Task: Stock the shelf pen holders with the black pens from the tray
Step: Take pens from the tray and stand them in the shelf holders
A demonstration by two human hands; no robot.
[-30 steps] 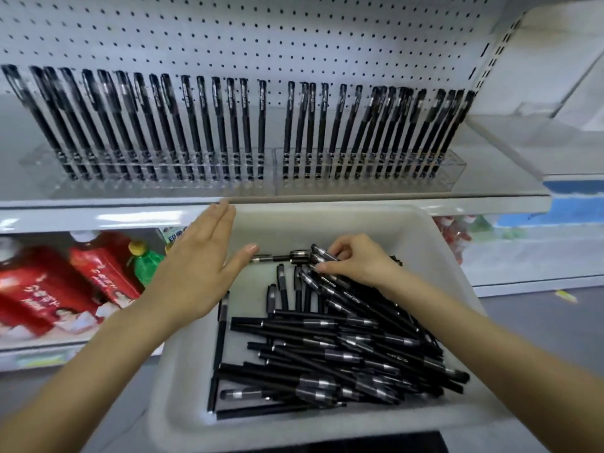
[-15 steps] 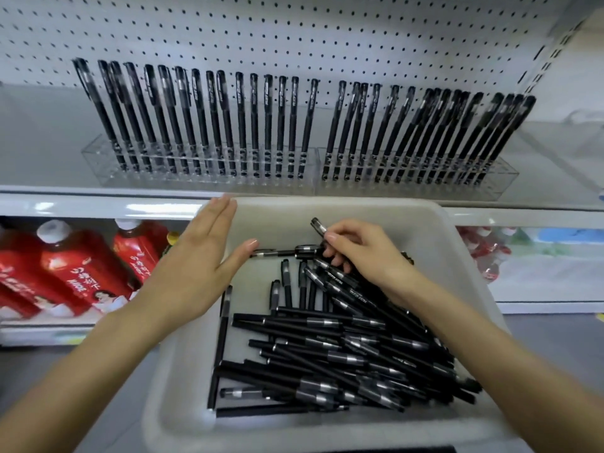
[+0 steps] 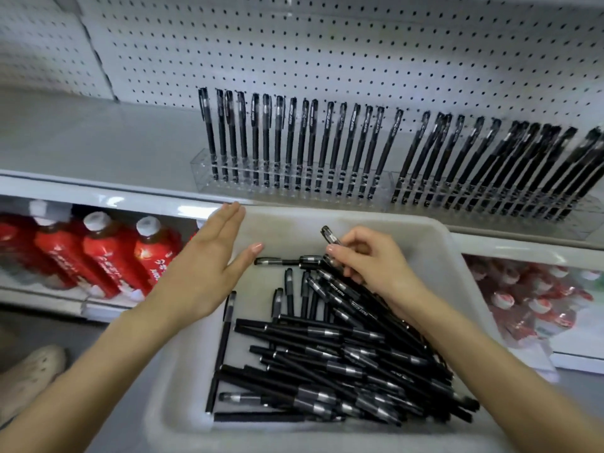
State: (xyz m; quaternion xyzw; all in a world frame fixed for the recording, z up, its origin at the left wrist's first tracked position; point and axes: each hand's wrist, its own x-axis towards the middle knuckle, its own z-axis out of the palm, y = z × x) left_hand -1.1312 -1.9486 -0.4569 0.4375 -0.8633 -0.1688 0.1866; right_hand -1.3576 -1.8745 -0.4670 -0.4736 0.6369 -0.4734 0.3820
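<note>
The right hand (image 3: 376, 266) reaches into the white tray (image 3: 428, 246), its fingers (image 3: 354, 238) curled, with thumb and forefinger pinching one black pen (image 3: 329, 236) near its clear cap; the cap end sticks up just above the fingertips and the barrel runs down under the palm into the heap. The rest of the loose pens (image 3: 343, 364) lie crisscrossed below and behind those fingers, filling the near right part of the tray. One pen lies crosswise, alone, just left of the pinching fingers, its tip pointing at the left thumb. The left hand (image 3: 202, 276) is held flat over the tray's left rim, fingers straight and together, thumb spread, holding nothing; whether it touches the rim cannot be told. Beyond both sets of fingertips, on the shelf (image 3: 98, 142), two clear pen holders (image 3: 204, 170) stand end to end, already holding rows of upright black pens against the pegboard (image 3: 327, 44). Red bottles (image 3: 104, 256) sit left of the left hand, on the shelf beneath.
</note>
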